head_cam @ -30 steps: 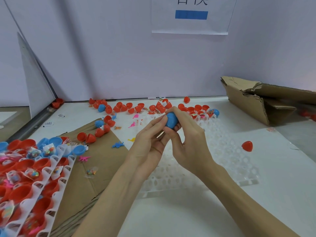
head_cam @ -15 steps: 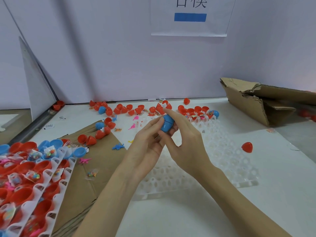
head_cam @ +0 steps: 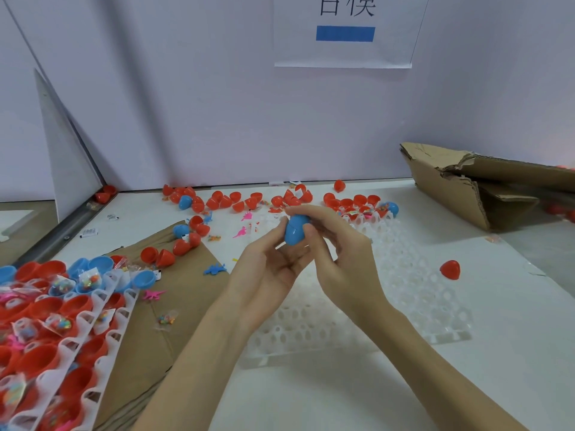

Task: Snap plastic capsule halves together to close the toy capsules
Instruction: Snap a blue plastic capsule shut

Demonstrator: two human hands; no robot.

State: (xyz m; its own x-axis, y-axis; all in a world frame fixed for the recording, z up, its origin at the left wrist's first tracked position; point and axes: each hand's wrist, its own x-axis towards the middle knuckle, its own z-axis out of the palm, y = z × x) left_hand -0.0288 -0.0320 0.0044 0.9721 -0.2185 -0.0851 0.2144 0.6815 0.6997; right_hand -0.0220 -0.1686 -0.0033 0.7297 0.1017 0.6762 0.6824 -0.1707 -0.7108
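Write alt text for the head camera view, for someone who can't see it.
Two bare hands, left hand and right hand, hold a blue capsule above a clear plastic tray on a white table. Loose red capsule halves lie along the far wall, and racks of filled halves sit at the left.

Both hands, left hand (head_cam: 267, 275) and right hand (head_cam: 339, 259), grip blue capsule (head_cam: 295, 230) between fingertips; white tray (head_cam: 420, 290) directly beneath.
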